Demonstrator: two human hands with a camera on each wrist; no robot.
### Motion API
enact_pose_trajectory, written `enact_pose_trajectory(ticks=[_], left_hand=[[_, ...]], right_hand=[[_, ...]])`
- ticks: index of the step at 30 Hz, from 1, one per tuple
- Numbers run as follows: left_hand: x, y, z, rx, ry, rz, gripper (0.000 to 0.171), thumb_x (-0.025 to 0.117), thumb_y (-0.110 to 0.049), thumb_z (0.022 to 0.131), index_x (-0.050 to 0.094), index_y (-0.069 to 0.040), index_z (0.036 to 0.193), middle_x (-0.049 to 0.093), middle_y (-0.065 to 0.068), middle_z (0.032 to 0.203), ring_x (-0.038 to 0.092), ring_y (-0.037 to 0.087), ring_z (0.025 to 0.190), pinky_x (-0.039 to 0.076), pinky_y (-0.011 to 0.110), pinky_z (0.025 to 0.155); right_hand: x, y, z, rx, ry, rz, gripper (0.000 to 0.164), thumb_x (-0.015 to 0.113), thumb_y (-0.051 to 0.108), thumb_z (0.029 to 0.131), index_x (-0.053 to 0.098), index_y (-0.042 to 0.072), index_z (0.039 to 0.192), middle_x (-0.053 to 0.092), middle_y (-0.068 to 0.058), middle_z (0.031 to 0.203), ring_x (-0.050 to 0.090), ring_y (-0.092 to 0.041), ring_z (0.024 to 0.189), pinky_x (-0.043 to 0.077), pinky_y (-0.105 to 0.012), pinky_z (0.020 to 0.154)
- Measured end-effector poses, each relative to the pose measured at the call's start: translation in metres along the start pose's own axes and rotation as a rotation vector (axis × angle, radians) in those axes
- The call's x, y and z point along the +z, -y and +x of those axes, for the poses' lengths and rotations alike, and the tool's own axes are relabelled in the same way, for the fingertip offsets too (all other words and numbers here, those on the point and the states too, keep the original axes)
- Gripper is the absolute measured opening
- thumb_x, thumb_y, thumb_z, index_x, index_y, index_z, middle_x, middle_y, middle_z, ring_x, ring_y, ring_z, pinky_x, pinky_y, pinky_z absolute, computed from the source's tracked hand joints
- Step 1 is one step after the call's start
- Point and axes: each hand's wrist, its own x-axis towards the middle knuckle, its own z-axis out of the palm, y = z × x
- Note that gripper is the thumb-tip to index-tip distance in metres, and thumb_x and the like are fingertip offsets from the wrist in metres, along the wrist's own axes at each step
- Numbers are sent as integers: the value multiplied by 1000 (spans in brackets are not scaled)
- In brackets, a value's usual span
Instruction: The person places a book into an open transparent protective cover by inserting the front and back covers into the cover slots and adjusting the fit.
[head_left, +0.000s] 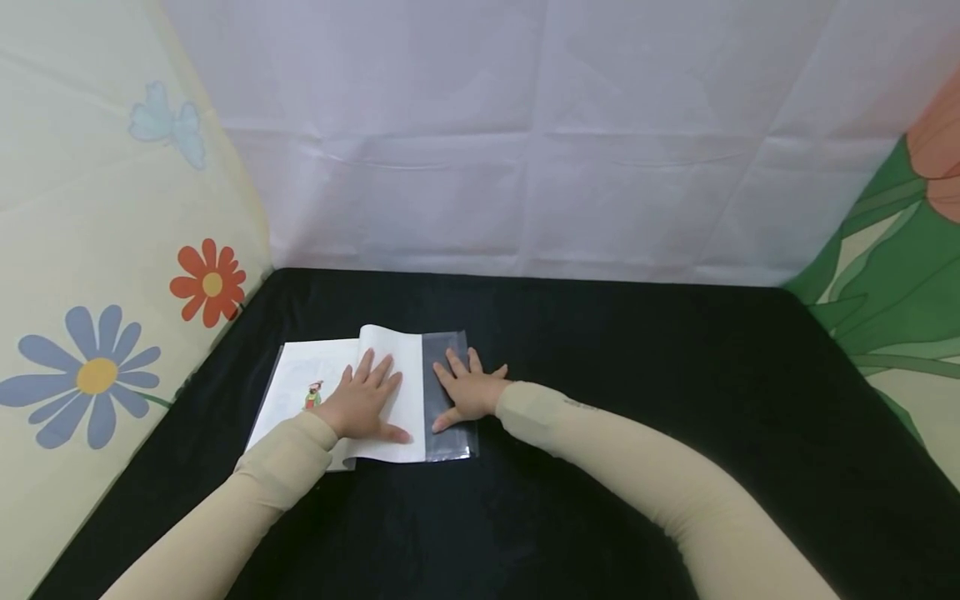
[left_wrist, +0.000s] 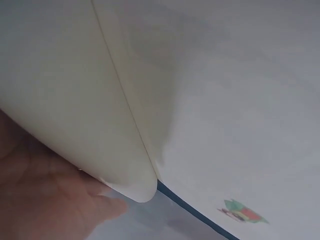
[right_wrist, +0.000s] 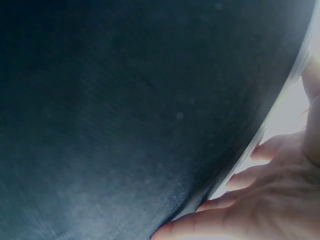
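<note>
A thin white-paged book (head_left: 279, 398) lies spread on the black table, a small printed figure (head_left: 312, 395) on its left page. One white leaf (head_left: 405, 358) bulges in a curve near the spine, and a clear plastic cover flap (head_left: 444, 446) extends past its right edge. With fingers spread, my left hand (head_left: 362, 408) presses on the leaf. My right hand (head_left: 471, 393), fingers also spread, rests on the clear flap. In the left wrist view the leaf (left_wrist: 60, 90) arches beside my hand (left_wrist: 45, 200). The right wrist view shows my outstretched fingers along a pale edge.
Black cloth (head_left: 637, 358) covers the table around the book. A white sheet (head_left: 487, 167) hangs behind it. Flower-printed cloth (head_left: 60, 225) borders the left side, and cloth with large green leaves (head_left: 907, 275) the right.
</note>
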Motion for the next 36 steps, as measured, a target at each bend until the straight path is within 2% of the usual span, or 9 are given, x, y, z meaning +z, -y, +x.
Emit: enact_pose_trajectory(ticks=[4, 10, 13, 16, 23, 36], left_hand=[[-2, 1, 0, 16, 9, -21, 94, 74, -48, 86, 35, 7, 151, 17, 28, 164, 2, 52, 151, 12, 68, 118], [-8, 14, 0, 83, 63, -181, 98, 76, -39, 86, 26, 11, 153, 10, 27, 165, -7, 50, 151, 13, 64, 120], [-9, 20, 0, 123, 77, -208, 97, 77, -37, 85, 27, 12, 152, 10, 27, 165, -9, 50, 151, 13, 64, 120], [-8, 21, 1, 142, 77, -162, 96, 78, -39, 84, 30, 12, 151, 13, 27, 165, -6, 50, 151, 12, 65, 120], [-8, 17, 5, 93, 94, -55, 97, 78, -43, 83, 32, 8, 152, 16, 24, 165, -2, 48, 152, 9, 66, 119], [-7, 10, 7, 89, 99, -28, 96, 80, -41, 82, 34, 9, 151, 19, 25, 164, 1, 48, 152, 10, 66, 119]], right_hand=[[0, 0, 0, 0, 3, 2, 102, 68, 59, 88, 15, 15, 162, -2, -12, 170, -6, -46, 153, 15, -81, 107], [1, 0, 0, 2, 8, 5, 102, 68, 59, 88, 14, 15, 163, -3, -11, 170, -7, -45, 153, 14, -81, 108], [1, -2, 1, 6, 9, 4, 102, 67, 60, 88, 13, 16, 163, -4, -11, 170, -8, -45, 153, 14, -81, 108], [2, -3, 1, 11, 12, 6, 102, 67, 60, 88, 13, 16, 163, -4, -10, 170, -8, -45, 153, 14, -80, 108], [0, -2, 1, 4, 14, 6, 102, 66, 60, 89, 11, 16, 163, -5, -11, 170, -9, -45, 153, 13, -81, 108], [2, -1, 2, 6, 13, -5, 102, 65, 61, 89, 12, 17, 163, -5, -10, 170, -8, -45, 153, 13, -80, 108]])
